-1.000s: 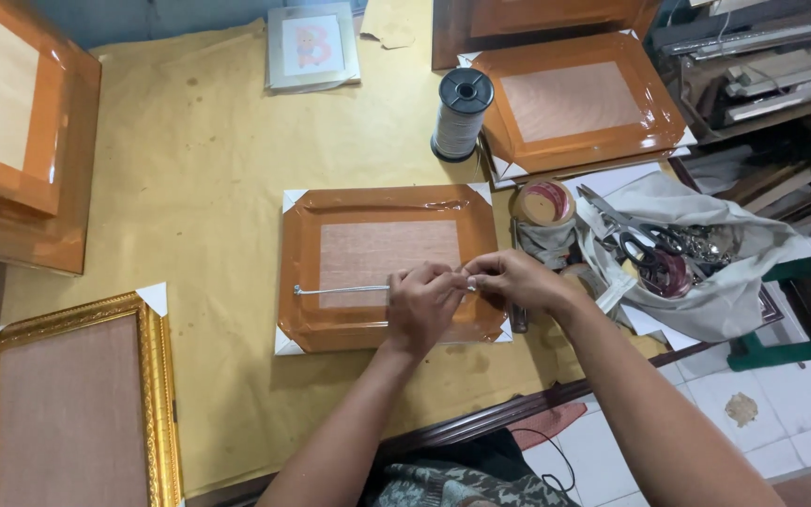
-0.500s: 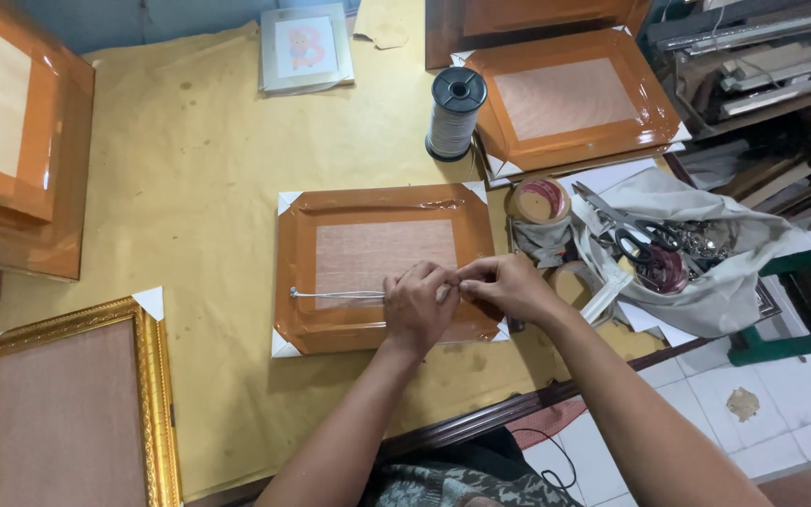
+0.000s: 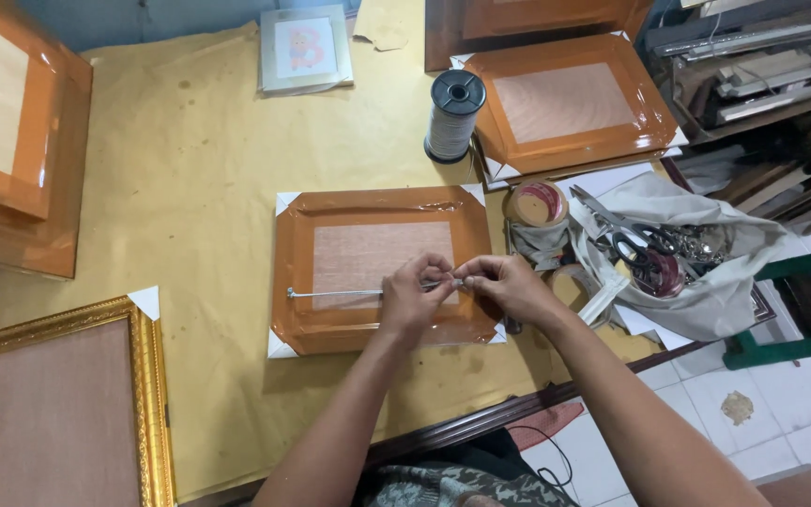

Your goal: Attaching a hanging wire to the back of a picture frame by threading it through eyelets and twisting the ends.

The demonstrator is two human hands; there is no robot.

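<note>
An orange-brown picture frame [image 3: 330, 329] lies face down on the yellow paper-covered table [image 3: 190, 169], wrapped in clear film with white corner guards. A thin grey cord [image 3: 330, 293] runs across its back from the left rail toward my hands. My left hand [image 3: 412, 296] pinches the cord near the frame's right side. My right hand [image 3: 509, 286] meets it fingertip to fingertip over the right rail, gripping the same cord end. What lies under the fingertips is hidden.
A spool of grey cord [image 3: 453, 115] stands behind the frame. More orange frames sit at the back right [image 3: 570, 103] and far left [image 3: 11, 141]; a gold frame [image 3: 58, 404] lies front left. A tape roll [image 3: 537, 205], an open cloth bag with scissors [image 3: 668, 263] and a small framed picture [image 3: 304, 49] are near.
My hands have stayed together at the frame's right rail, fingers working the cord end. The view has shifted slightly; the frame and cord have not moved.
</note>
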